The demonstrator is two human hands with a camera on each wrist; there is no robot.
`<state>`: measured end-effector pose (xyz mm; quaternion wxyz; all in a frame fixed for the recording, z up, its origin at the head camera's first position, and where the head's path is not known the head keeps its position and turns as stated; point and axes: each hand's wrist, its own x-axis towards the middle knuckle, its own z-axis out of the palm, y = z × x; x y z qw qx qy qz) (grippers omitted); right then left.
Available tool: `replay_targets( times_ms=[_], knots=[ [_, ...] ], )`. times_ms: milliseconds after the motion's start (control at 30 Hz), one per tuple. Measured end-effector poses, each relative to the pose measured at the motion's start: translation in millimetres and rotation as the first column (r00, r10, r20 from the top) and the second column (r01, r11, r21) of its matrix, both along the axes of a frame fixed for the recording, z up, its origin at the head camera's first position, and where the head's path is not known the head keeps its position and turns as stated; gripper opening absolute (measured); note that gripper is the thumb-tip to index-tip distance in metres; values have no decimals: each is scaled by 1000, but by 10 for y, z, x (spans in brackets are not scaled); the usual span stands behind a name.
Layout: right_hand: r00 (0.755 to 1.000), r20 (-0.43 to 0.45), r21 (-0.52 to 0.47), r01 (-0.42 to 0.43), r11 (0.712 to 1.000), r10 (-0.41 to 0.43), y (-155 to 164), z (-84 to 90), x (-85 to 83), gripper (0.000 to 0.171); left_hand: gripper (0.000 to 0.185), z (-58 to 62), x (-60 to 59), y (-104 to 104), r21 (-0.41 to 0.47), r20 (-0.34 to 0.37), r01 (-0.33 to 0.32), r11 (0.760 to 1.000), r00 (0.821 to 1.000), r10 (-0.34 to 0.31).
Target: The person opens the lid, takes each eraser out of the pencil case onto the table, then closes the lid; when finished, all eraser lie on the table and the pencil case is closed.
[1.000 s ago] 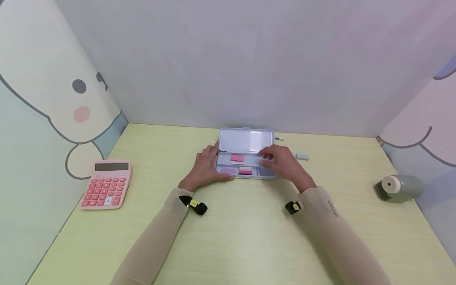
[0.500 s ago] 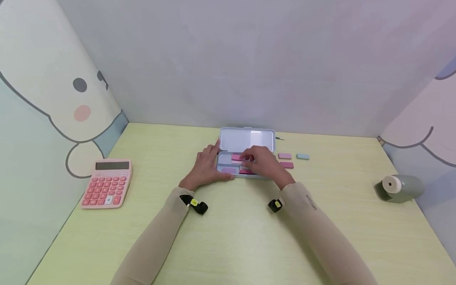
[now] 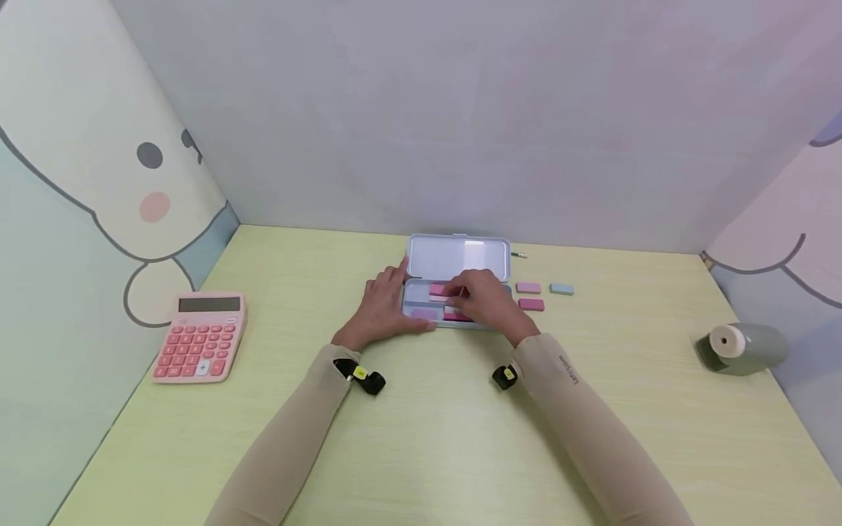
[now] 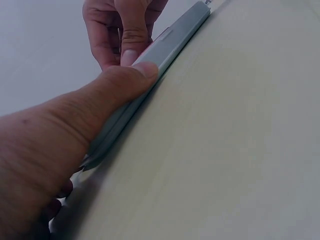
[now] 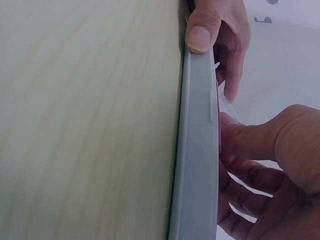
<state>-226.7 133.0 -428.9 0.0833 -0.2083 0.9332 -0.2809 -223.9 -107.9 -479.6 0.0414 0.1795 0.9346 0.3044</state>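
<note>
At the case [image 3: 454, 257], right hand [image 3: 483, 298]; lettered sleeve [image 3: 592, 420]

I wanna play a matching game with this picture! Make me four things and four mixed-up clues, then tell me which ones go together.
Things
1. calculator
2. small box
3. blue block
4. left hand

Clues
A. lying to the right of the light pink block, a little apart
B. has its thumb on the box's near edge
C. its lid is open
D. pink, on the left part of the table

Pairs: 1-D, 2-C, 3-A, 4-B
</note>
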Motion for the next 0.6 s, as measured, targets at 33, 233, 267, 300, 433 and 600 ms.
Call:
replay_targets(
  times_ms=[33,233,267,300,433,600],
  knots=[
    [1000,1,2,4,1000,-4,-3,0,0,16,144,-1,0,0,1,0,1,1000,1000,-1],
    [999,-6,1,34,999,-34,-17,0,-7,16,144,-12,-4,-6,7,-9,2,1000,1000,-2],
    [999,-10,-3,39,999,-39,-16,0,-6,17,144,-16,-7,-7,6,-12,3,1000,1000,-3],
    [999,-14,-8,46,999,-46,-13,2,-2,18,144,-18,-9,-8,7,-14,4,1000,1000,-3],
    [997,-37,-38,60,997,-61,25,38,27,19,145,-20,-8,-11,8,-20,8,1000,1000,-8],
    [994,-58,-60,85,995,-89,122,93,69,20,146,-28,-12,-8,10,-27,8,1000,1000,-8]
  ],
)
